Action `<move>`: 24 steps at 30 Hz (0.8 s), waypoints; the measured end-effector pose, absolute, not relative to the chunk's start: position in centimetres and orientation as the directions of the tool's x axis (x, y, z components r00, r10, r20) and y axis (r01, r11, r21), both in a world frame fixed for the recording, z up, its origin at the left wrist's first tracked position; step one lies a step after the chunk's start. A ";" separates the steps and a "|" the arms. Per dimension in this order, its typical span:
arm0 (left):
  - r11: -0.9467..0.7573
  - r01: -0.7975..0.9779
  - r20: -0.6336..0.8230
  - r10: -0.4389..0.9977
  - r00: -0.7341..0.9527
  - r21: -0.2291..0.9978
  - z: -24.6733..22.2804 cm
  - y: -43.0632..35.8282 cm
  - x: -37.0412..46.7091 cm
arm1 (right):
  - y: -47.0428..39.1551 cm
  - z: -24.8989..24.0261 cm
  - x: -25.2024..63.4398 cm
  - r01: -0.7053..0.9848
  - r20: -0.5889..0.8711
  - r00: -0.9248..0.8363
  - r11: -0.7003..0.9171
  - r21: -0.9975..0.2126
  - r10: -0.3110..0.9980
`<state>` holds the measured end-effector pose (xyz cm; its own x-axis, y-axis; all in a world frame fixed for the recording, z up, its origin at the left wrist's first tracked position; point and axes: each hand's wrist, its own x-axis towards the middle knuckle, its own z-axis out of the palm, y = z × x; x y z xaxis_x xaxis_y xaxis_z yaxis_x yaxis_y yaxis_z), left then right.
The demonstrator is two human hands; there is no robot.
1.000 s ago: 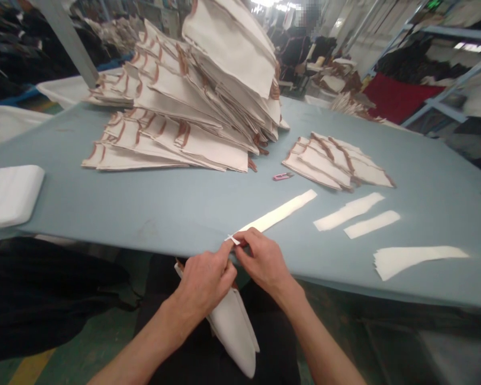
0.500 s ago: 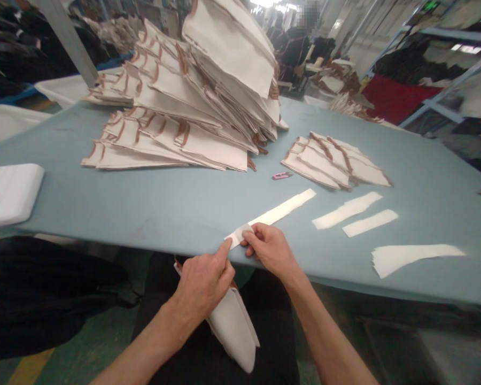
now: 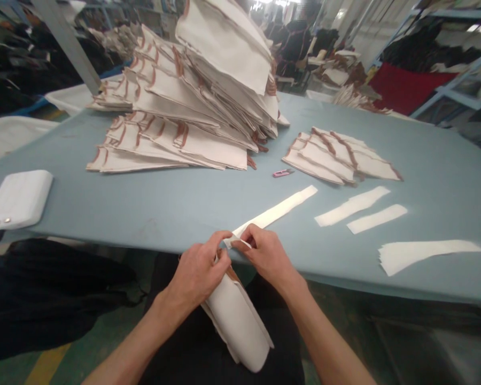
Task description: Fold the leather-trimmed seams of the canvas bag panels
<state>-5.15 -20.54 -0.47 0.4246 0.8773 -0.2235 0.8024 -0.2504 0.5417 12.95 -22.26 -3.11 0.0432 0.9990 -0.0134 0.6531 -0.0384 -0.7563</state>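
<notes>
My left hand is curled at the table's front edge, holding the upper end of a folded cream fabric piece with brown edging. The piece hangs down over my lap. The left index finger reaches to the near end of a row of white strips, laid overlapping on the table. My right hand pinches a small white strip with thumb and index finger, lifted at that same end. The fingers partly hide where the small strip meets the fabric.
Tall stacks of cream, brown-edged pieces stand at the back. A smaller stack lies right of centre, beside pink thread snips. More white strips and a fanned strip pile lie right; a white case is left.
My right hand has lifted the small strip off the row's near end. My left index finger has come up from pressing on the strip, and the fabric piece has shifted slightly right.
</notes>
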 end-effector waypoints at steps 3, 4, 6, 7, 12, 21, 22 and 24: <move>-0.281 0.823 -0.225 0.873 0.433 0.493 -0.1 -20.6 -4.9 | -22.4 -3.5 12.8 0.689 0.012 0.018 -0.004 -0.725 1.000; -0.285 0.831 -0.225 0.874 0.430 0.478 0.0 -20.6 -4.9 | -22.4 -3.6 12.8 0.699 0.020 0.013 0.005 -0.716 1.000; -0.282 0.846 -0.223 0.883 0.413 0.452 0.1 -20.6 -4.8 | -22.4 -3.9 12.7 0.712 0.031 0.009 0.015 -0.702 0.999; -0.282 0.852 -0.221 0.886 0.408 0.442 0.1 -20.6 -4.9 | -22.4 -4.0 12.7 0.716 0.036 0.009 0.018 -0.698 0.999; -0.379 0.843 -0.245 0.838 0.488 0.382 0.4 -19.9 -4.9 | -22.2 -4.3 12.7 0.701 0.043 0.003 0.029 -0.712 0.999; -0.389 0.875 -0.284 0.837 0.467 0.289 0.2 -20.1 -4.6 | -22.3 -2.8 14.7 0.497 -0.033 0.036 -0.047 -0.866 0.999; -0.387 0.876 -0.287 0.837 0.465 0.289 0.2 -20.1 -4.6 | -22.3 -2.8 14.9 0.465 -0.045 0.059 -0.068 -0.883 0.997; -0.376 0.882 -0.294 0.842 0.453 0.285 0.3 -20.2 -4.6 | -22.3 -2.9 15.1 0.413 -0.064 0.092 -0.096 -0.906 0.994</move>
